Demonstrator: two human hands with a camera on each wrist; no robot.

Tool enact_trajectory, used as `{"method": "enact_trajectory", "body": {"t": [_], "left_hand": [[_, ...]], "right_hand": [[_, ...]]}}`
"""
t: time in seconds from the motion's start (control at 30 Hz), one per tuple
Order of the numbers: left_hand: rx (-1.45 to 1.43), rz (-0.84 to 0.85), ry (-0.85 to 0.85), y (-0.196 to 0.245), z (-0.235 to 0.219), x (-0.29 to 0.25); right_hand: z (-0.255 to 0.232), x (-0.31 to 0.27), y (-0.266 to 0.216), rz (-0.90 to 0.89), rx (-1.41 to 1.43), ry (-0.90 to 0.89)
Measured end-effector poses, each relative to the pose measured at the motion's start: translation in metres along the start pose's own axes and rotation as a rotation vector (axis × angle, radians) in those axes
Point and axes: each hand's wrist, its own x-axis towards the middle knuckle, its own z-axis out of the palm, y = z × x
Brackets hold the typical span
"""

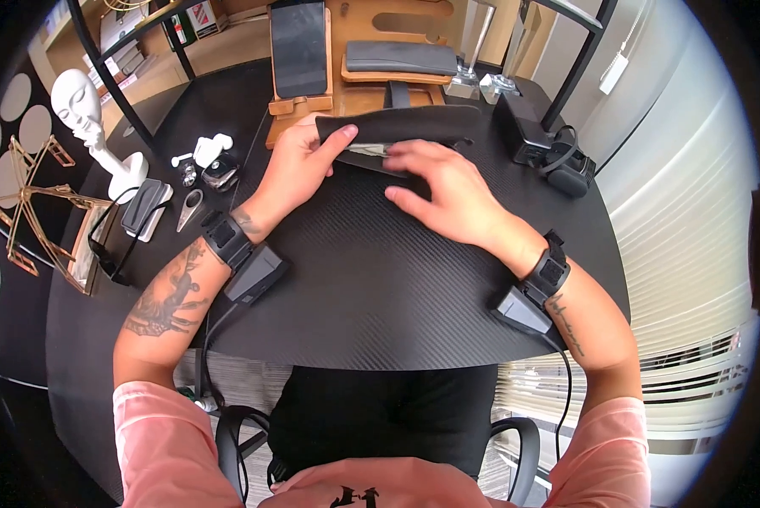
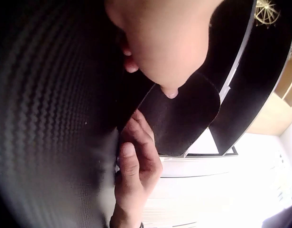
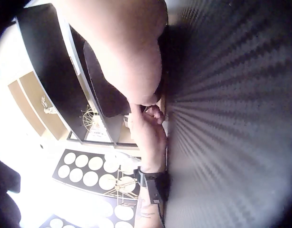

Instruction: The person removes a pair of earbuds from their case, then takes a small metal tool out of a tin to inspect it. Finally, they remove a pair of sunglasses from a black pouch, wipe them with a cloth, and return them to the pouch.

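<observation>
A black soft case (image 1: 414,124) with its wide flap raised is held over the far part of the dark desk. My left hand (image 1: 291,169) grips its left end, the thumb lying on the flap. A pale silvery thing (image 1: 366,150) shows in the opening below the flap; its kind I cannot tell. My right hand (image 1: 452,196) is at the opening, fingertips close to the silvery thing and thumb held apart. From the left wrist, the flap (image 2: 184,118) stands up, with the right fingers (image 2: 146,142) in beneath it.
Behind the case, a wooden stand (image 1: 339,51) bears a black phone (image 1: 299,49) and a dark grey case (image 1: 401,57). At left are a white face sculpture (image 1: 79,106), white earbuds (image 1: 212,150), and small scissors (image 1: 190,208). A black box (image 1: 522,127) stands at right.
</observation>
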Motion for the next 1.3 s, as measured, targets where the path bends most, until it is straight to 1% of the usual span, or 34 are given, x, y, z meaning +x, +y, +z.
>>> {"method": "enact_trajectory", "body": {"t": [0.03,0.07,0.13,0.17,0.23,0.27,0.33,0.37,0.4,0.43,0.47,0.53,0.6,0.67,0.7,0.8,0.9,0.97,1.0,1.03,1.07,1.1,1.13,1.17,1.2,1.23,1.3], "left_hand": [[0.031,0.000,-0.006,0.000,-0.001,0.000],[0.033,-0.002,-0.006,0.000,-0.001,0.000],[-0.020,-0.075,-0.001,0.004,0.000,0.000],[-0.021,-0.074,-0.003,0.003,0.001,-0.001],[0.008,-0.044,0.021,0.002,0.002,-0.001],[0.010,-0.044,0.018,0.003,0.002,-0.002],[-0.038,0.078,0.033,0.005,0.006,-0.004],[-0.039,0.079,0.030,0.006,0.006,-0.005],[-0.036,0.023,0.029,0.006,0.006,-0.005],[-0.032,-0.032,0.031,0.007,0.005,-0.004],[-0.032,-0.029,0.035,0.007,0.006,-0.003],[-0.055,0.028,0.135,0.007,0.008,-0.003],[-0.048,0.012,0.149,0.007,0.006,-0.003],[-0.059,-0.018,0.187,0.004,0.005,-0.001],[-0.062,-0.015,0.195,0.002,0.005,0.000],[-0.078,0.013,0.216,-0.001,0.004,0.001],[-0.064,-0.009,0.192,0.002,0.004,-0.001],[-0.074,-0.045,0.205,0.004,0.003,-0.001],[-0.094,0.003,0.211,0.001,0.005,0.000],[-0.091,0.003,0.214,0.001,0.003,0.001],[-0.088,-0.009,0.200,0.001,0.003,0.000],[-0.086,-0.025,0.181,0.000,0.004,0.000],[0.015,-0.049,0.170,-0.002,0.000,0.001],[0.011,-0.053,0.166,-0.003,0.002,-0.001],[-0.010,-0.052,0.163,-0.002,0.003,-0.001],[-0.032,-0.051,0.165,0.000,0.003,0.000],[-0.025,-0.040,0.169,-0.008,0.000,0.003]], "right_hand": [[0.000,-0.001,0.001,-0.033,-0.046,-0.042],[0.002,-0.001,0.001,-0.034,-0.043,-0.043],[0.004,-0.002,0.002,-0.044,-0.040,-0.065],[0.004,-0.004,0.001,-0.042,-0.041,-0.064],[0.007,-0.006,-0.004,-0.022,-0.119,-0.090],[0.005,-0.005,-0.008,0.010,-0.096,-0.122],[0.006,-0.005,-0.006,-0.013,-0.123,-0.115],[0.007,-0.006,-0.005,-0.039,-0.155,-0.112],[0.006,-0.006,-0.004,-0.039,-0.159,-0.113],[0.005,-0.005,-0.003,-0.056,-0.117,-0.099],[0.005,-0.003,-0.003,-0.075,-0.074,-0.083],[0.002,-0.001,-0.007,-0.091,-0.016,-0.096],[0.003,-0.002,-0.011,-0.097,0.048,-0.114],[0.003,-0.001,-0.014,-0.090,0.222,-0.102],[0.002,0.000,-0.015,-0.096,0.217,-0.106],[0.004,-0.001,-0.014,-0.195,0.141,-0.044],[0.004,-0.001,-0.013,-0.156,0.194,-0.073],[0.003,0.000,-0.013,-0.171,0.212,-0.057],[0.003,0.001,-0.013,-0.116,0.256,-0.007],[0.004,0.000,-0.012,-0.057,0.304,0.043],[0.005,0.001,-0.010,-0.073,0.304,0.157],[0.002,0.002,-0.008,-0.078,0.237,0.235],[0.001,0.003,-0.005,-0.022,0.244,0.285],[-0.001,0.004,-0.003,0.028,0.245,0.334],[-0.001,0.004,0.001,0.067,0.271,0.355],[0.000,0.005,0.003,0.060,0.265,0.352],[0.001,0.005,0.007,0.086,0.286,0.429]]}}
